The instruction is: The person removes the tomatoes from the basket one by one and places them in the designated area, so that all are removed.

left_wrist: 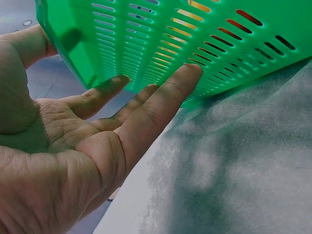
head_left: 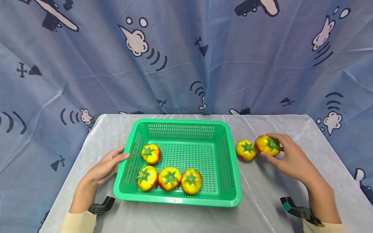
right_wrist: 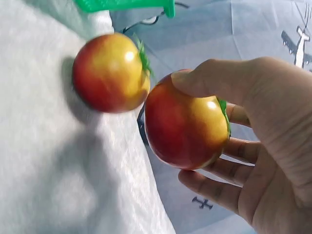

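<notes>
right hand (head_left: 293,161): grip holding red-yellow fruit (head_left: 265,145); left hand (head_left: 102,168): grip holding green basket (head_left: 175,200) (four fruits (head_left: 170,179) inside)

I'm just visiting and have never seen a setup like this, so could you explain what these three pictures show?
There is no machine at work here: a person uses two bare hands. The wide picture comes from a camera worn on the head, looking forward and down. The two closer ones come from cameras on the left and right wrists.

On the table covered in pale grey cloth sits a rectangular green plastic basket with slotted walls. In it lie four round yellow-and-red fruits with green leafy tops. A fifth fruit lies outside, right of the basket.

The left hand holds the basket's left side, thumb at the rim. The right hand holds a sixth fruit between thumb and fingers.
</notes>
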